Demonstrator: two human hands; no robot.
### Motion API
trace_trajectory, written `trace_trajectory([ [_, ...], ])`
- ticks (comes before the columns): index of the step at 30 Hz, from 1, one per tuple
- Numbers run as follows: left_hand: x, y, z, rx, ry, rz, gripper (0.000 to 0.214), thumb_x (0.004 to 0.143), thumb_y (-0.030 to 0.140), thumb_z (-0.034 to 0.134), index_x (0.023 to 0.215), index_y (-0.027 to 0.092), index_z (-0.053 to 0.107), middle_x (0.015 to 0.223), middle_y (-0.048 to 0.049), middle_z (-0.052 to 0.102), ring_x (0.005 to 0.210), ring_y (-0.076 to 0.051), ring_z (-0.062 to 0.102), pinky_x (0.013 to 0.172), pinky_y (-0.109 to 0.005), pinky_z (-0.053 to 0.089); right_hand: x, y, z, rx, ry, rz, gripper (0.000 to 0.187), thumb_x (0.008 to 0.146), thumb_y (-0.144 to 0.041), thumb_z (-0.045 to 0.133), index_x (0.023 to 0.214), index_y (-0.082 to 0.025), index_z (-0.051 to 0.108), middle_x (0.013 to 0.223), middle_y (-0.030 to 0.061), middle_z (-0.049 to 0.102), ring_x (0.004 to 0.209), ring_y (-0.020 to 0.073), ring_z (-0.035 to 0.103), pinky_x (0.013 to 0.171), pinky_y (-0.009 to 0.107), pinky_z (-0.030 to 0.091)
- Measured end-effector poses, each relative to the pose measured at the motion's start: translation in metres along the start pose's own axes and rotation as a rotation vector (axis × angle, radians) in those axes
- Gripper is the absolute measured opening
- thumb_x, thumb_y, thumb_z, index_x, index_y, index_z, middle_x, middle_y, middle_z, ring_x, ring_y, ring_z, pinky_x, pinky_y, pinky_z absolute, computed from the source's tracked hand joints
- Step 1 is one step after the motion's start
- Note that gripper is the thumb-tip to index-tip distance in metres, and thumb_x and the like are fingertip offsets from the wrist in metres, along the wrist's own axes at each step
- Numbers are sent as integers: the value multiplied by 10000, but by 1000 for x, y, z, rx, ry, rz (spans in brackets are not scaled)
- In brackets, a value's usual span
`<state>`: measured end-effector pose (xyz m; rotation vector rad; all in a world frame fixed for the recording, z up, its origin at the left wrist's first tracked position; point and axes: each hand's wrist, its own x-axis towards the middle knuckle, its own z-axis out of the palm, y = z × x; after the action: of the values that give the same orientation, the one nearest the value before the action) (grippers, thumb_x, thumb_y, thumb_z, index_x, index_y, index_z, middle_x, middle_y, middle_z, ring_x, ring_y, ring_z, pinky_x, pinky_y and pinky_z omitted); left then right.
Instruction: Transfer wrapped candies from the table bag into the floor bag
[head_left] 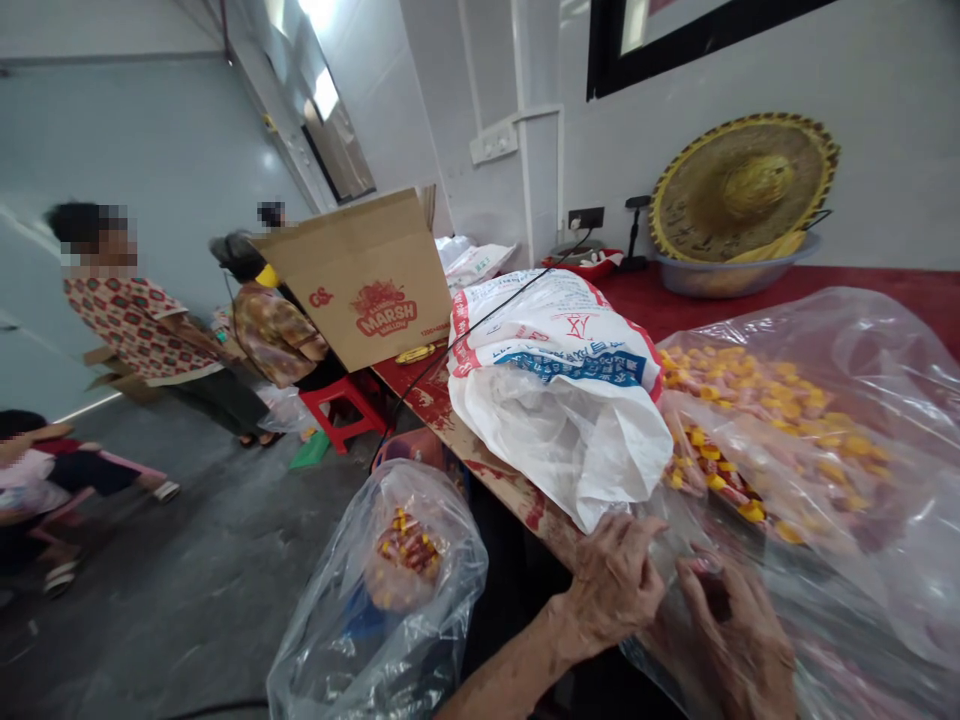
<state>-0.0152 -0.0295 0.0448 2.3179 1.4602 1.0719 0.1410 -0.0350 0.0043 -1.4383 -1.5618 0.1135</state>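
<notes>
My left hand [616, 578] is closed at the table's front edge, its curled fingers against the lower tip of a white woven sack [555, 400] and on clear plastic. Just right of it, my right hand [739, 625] is curled, thumb and fingers close together. A small pinkish spot shows at its fingertips, too blurred to name. Around the right hand spreads a large clear plastic bag [825, 440] holding many small pieces with yellow caps and pinkish-red bodies. Below the table edge hangs or stands another clear bag [442, 640] with similar pieces [409, 545] inside.
A cardboard box [375, 290] printed "Marsh mallow" stands beyond the sack on the red table [892, 285]. A straw hat [750, 190] leans in a basin [739, 278] by the wall. A black cable [480, 330] crosses the sack. Several people sit or stand left, near a red stool [349, 405].
</notes>
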Motion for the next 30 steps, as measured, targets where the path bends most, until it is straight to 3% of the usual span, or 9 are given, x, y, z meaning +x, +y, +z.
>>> trace_trajectory([
  [4,-2,-10,9,-27,-13,-2,501,868,88,531,1353,164,625,1188,-113,763,1106,-279,743,1072,-493,632,1,0,2,-56,8,-31,773,1079,-823,316,1021,-183,746,1003,119,763,808,277,727,689,387,555],
  [8,-1,-9,5,-82,-72,-75,427,918,120,580,1331,206,649,1179,-71,772,1067,-250,756,1035,-440,650,3,-2,0,-19,26,-78,699,1101,-767,365,1053,-181,743,1017,115,760,863,282,738,748,394,570],
  [13,-3,4,-4,-100,26,-103,315,975,183,631,1286,216,668,1078,-63,752,1006,-239,742,944,-398,666,3,-4,-1,6,17,-56,658,1099,-748,404,1067,-182,739,1058,122,759,896,284,741,782,400,579],
  [19,-4,-4,10,-14,25,-25,411,868,73,556,1252,180,656,1078,-92,736,1017,-263,733,913,-431,678,3,-5,-2,-1,0,-40,709,1078,-808,361,1046,-204,732,1047,119,759,893,288,735,751,399,571],
  [23,-1,0,3,-39,51,5,469,821,69,571,1269,188,647,1069,-80,726,1009,-246,726,915,-398,674,3,-7,-4,31,3,15,720,1053,-833,376,1038,-206,730,1040,132,754,915,302,732,800,416,583],
  [27,-5,5,-1,-44,122,-11,425,901,81,539,1305,172,632,1125,-105,726,1054,-249,721,949,-408,665,2,-3,-2,27,-36,57,728,1027,-851,378,1039,-215,732,1067,143,749,938,311,721,823,426,592],
  [30,-9,-1,6,25,78,-13,395,980,140,508,1357,171,623,1144,-115,743,1052,-261,733,954,-438,670,0,2,2,25,-60,5,708,1042,-824,379,1082,-209,728,1089,142,748,948,301,714,834,417,593],
])
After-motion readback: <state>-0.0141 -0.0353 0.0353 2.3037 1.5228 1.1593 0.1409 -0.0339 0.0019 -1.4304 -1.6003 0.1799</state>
